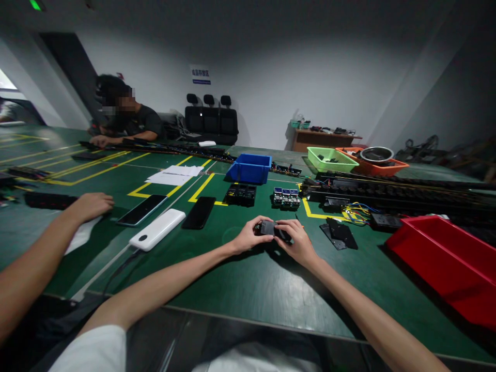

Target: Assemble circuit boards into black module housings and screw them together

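A small dark grey block-like part (268, 228) is held just above the green table (248, 279). My left hand (248, 236) pinches its left end between thumb and fingers. Around the right end of the dark piece, my right hand (297, 238) has its fingers closed. Whether it is one part or two joined ones, I cannot tell. Beyond my hands, a group of small silver and blue modules (286, 198) sits to the right of a black module block (241, 194). Flat black plates (341, 233) lie to the right of my right hand.
A blue bin (250, 168) stands behind the modules, a red bin (445, 263) at the right. Phones (199, 213) and a white power bank (158, 230) lie left. Another person's arm (50, 245) rests at far left; a person (127, 116) sits across the table.
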The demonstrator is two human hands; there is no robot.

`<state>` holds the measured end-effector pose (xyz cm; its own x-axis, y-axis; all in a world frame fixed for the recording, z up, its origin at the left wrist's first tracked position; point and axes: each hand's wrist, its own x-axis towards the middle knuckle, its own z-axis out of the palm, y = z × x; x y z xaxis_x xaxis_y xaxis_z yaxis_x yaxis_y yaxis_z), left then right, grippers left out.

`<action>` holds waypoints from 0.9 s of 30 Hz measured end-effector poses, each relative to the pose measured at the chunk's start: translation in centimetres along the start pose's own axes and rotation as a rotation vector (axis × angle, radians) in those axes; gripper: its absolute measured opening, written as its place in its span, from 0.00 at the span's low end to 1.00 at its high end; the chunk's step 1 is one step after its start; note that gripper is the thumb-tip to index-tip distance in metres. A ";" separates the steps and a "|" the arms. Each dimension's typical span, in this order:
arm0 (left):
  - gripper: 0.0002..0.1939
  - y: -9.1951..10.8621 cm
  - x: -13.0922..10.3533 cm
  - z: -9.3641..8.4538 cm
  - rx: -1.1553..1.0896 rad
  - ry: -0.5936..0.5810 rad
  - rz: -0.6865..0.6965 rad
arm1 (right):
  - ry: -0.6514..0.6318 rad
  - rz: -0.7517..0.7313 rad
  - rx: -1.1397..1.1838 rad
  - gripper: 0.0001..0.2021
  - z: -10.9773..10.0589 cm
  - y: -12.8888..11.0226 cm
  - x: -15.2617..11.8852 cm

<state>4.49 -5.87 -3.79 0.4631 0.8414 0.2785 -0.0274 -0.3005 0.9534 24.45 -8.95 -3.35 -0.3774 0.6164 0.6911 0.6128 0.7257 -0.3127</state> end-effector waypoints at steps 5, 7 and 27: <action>0.31 0.0 0.0 0.0 -0.024 0.001 -0.027 | 0.002 0.004 0.013 0.15 -0.3 0.4 0.0; 0.30 0.0 0.0 0.0 -0.031 0.006 -0.034 | -0.001 -0.005 0.018 0.15 -0.3 0.7 -0.1; 0.31 -0.1 0.2 0.1 0.002 0.014 -0.020 | 0.016 0.038 0.055 0.18 -0.2 0.7 -0.2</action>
<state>4.66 -5.76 -3.81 0.4508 0.8535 0.2613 -0.0164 -0.2847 0.9585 25.11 -8.64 -3.61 -0.3432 0.6393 0.6881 0.5870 0.7180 -0.3742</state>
